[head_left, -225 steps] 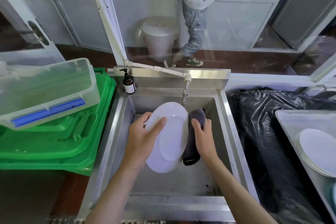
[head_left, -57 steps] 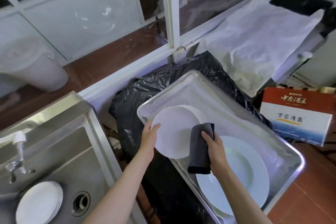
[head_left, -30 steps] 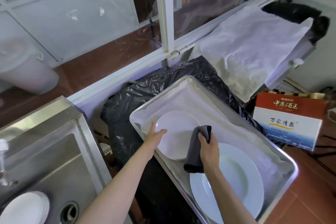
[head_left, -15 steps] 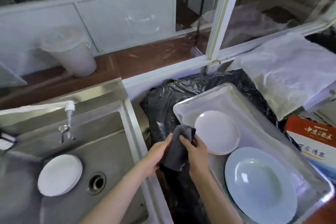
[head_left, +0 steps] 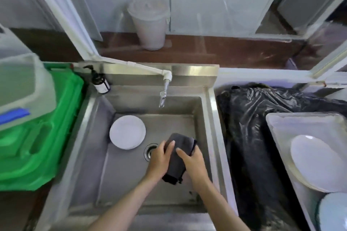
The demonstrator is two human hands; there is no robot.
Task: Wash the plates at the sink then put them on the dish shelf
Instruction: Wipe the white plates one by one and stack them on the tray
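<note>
Hands on the cloth, plates waiting in the sink

Hands meet over the middle of the sink (head_left: pixel 209 118), both closed on a dark grey cloth (head_left: pixel 178 157). The left hand (head_left: pixel 159 159) grips the cloth's left side with fingers curled over its upper edge; the right hand (head_left: pixel 193 161) holds its right side, thumb laid across the front. The cloth hangs between them above the basin floor, just beside the drain (head_left: pixel 149 151), which the left hand partly covers.

A stack of white plates (head_left: pixel 127 131) lies flat in the basin's far-left corner, left of the left hand and clear of it. How many plates it holds is hard to tell, perhaps several. The tap (head_left: pixel 163 97) hangs over the far edge.

Against the right edge of view, a metal tray (head_left: pixel 277 124) carries a white plate (head_left: pixel 317 161).
</note>
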